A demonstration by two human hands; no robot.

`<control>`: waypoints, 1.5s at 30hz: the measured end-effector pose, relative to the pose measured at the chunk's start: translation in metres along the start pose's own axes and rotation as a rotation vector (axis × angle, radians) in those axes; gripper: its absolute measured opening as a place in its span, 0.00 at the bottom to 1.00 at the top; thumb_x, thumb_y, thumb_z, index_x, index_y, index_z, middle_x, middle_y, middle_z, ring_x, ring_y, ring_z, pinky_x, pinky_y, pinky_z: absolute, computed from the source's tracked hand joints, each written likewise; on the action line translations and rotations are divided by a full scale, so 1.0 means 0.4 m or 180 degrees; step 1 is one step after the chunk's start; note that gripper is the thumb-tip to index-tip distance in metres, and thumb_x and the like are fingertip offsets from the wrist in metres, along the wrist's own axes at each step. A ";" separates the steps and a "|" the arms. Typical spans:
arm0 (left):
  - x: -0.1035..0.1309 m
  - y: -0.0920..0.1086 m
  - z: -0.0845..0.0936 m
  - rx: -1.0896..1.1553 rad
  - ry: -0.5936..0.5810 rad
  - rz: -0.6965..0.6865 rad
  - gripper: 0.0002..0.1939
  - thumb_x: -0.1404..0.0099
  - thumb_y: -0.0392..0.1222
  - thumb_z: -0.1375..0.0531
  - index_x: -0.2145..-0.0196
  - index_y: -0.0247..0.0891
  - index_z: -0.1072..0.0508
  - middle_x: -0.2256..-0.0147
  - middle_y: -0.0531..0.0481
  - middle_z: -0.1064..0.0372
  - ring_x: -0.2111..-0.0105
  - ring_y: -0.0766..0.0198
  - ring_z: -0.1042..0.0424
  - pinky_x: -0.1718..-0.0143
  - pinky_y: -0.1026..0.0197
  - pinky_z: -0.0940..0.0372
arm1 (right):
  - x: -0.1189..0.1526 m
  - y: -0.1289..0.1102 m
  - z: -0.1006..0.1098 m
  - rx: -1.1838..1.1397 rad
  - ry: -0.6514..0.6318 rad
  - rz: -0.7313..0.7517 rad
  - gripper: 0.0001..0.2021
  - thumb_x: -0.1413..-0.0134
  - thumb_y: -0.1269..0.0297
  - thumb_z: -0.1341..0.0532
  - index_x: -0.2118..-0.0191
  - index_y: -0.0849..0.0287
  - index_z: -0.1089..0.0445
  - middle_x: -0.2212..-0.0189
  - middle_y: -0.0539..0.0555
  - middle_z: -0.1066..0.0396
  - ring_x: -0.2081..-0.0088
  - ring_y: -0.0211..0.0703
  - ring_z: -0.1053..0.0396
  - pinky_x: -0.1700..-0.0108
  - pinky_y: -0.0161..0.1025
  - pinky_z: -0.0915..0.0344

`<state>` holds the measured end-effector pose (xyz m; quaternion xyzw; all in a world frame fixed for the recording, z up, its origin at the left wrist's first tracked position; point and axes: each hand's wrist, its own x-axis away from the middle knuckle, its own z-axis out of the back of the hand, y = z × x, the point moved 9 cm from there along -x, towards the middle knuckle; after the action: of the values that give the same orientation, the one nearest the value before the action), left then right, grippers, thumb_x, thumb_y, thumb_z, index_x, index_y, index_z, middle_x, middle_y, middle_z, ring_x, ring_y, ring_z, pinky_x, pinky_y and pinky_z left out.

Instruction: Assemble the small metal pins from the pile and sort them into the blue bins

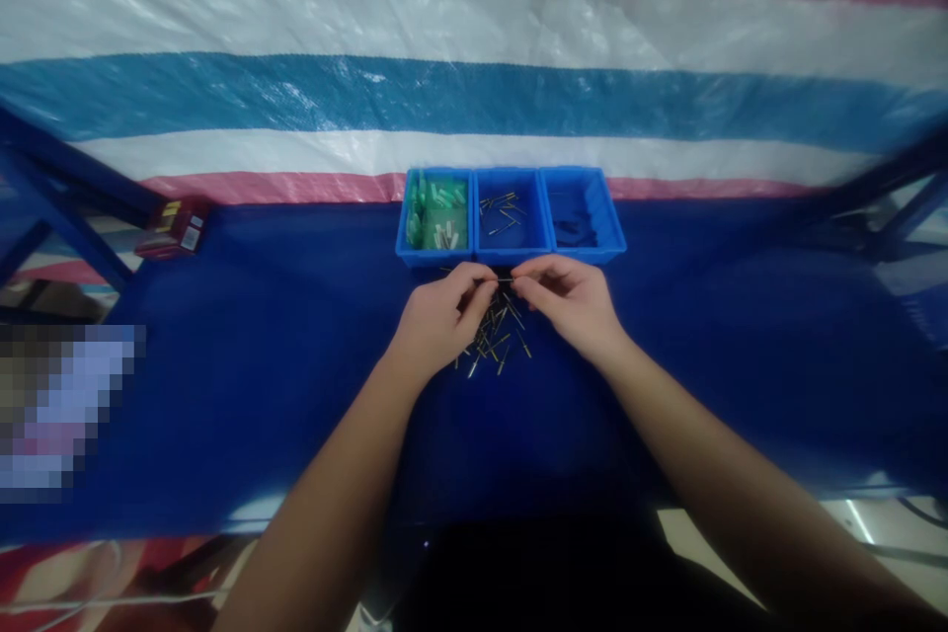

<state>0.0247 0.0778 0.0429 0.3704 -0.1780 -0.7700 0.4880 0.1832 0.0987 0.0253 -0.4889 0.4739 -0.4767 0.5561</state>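
Observation:
A thin metal pin (505, 278) runs level between my two hands, just in front of the blue bins. My left hand (448, 316) pinches its left end between thumb and forefinger. The right end is pinched by my right hand (574, 301), its other fingers curled. Below and between the hands, several similar thin brass-coloured pins (493, 341) lie in a loose pile on the blue table (296, 365). Fine detail of the held pin is too small to make out.
Behind my hands stand a left bin (404, 235) with green and white pieces, a middle bin (511, 242) with several pins, and a right bin (611, 232) with dark items. A red box (172, 225) sits far left. Striped sheeting (474, 99) hangs behind.

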 end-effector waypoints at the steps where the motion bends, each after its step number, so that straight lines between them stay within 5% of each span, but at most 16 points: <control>1: -0.001 0.001 0.001 -0.0051 -0.0013 -0.0005 0.08 0.28 0.43 0.45 0.59 0.40 0.27 0.73 0.56 0.28 0.76 0.71 0.30 0.72 0.66 0.39 | 0.001 -0.003 -0.001 0.0017 -0.0012 0.0027 0.06 0.51 0.65 0.31 0.65 0.58 0.22 0.73 0.49 0.24 0.75 0.34 0.32 0.69 0.36 0.31; 5: -0.002 0.005 0.003 -0.0128 -0.0020 -0.0031 0.11 0.27 0.45 0.46 0.62 0.39 0.27 0.74 0.55 0.28 0.76 0.70 0.30 0.72 0.66 0.39 | 0.003 -0.008 -0.004 0.0056 -0.0019 0.0030 0.06 0.51 0.65 0.31 0.65 0.58 0.22 0.73 0.49 0.24 0.75 0.35 0.31 0.69 0.37 0.30; 11: 0.002 -0.001 0.002 0.0062 0.0080 0.0013 0.10 0.29 0.44 0.43 0.52 0.41 0.28 0.74 0.58 0.29 0.77 0.71 0.31 0.71 0.67 0.37 | 0.001 -0.004 0.007 0.0104 0.0110 0.0012 0.07 0.52 0.63 0.30 0.66 0.57 0.21 0.73 0.50 0.23 0.75 0.36 0.30 0.68 0.39 0.29; 24: -0.001 -0.003 0.001 -0.0041 -0.0049 0.0069 0.07 0.28 0.43 0.45 0.58 0.40 0.29 0.75 0.57 0.30 0.78 0.71 0.33 0.74 0.67 0.41 | 0.006 -0.011 0.000 0.0316 0.0011 0.0205 0.08 0.49 0.63 0.30 0.63 0.57 0.21 0.67 0.53 0.20 0.67 0.42 0.25 0.60 0.44 0.26; 31: -0.003 0.004 0.003 -0.0147 -0.0047 0.0019 0.12 0.26 0.45 0.47 0.63 0.39 0.28 0.74 0.55 0.29 0.76 0.70 0.31 0.72 0.65 0.40 | 0.007 -0.013 0.000 0.0146 0.0028 0.0171 0.06 0.51 0.64 0.29 0.65 0.56 0.20 0.69 0.52 0.21 0.69 0.39 0.26 0.64 0.41 0.27; 37: 0.002 0.003 0.006 0.0156 0.0135 -0.0053 0.10 0.29 0.44 0.41 0.53 0.41 0.28 0.74 0.58 0.30 0.76 0.72 0.31 0.70 0.68 0.37 | -0.001 -0.001 0.006 -0.0036 0.0098 0.0020 0.07 0.53 0.63 0.28 0.66 0.57 0.20 0.72 0.50 0.22 0.75 0.35 0.29 0.68 0.38 0.28; 45: 0.000 -0.002 0.002 -0.0008 0.0080 -0.0015 0.06 0.29 0.43 0.43 0.59 0.40 0.27 0.74 0.57 0.29 0.77 0.72 0.31 0.73 0.68 0.39 | 0.005 -0.004 -0.004 0.0111 -0.0020 0.0207 0.08 0.52 0.62 0.29 0.64 0.57 0.20 0.69 0.52 0.20 0.69 0.40 0.25 0.65 0.40 0.26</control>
<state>0.0236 0.0781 0.0429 0.3799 -0.1701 -0.7667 0.4888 0.1818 0.0966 0.0268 -0.4650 0.4794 -0.4650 0.5812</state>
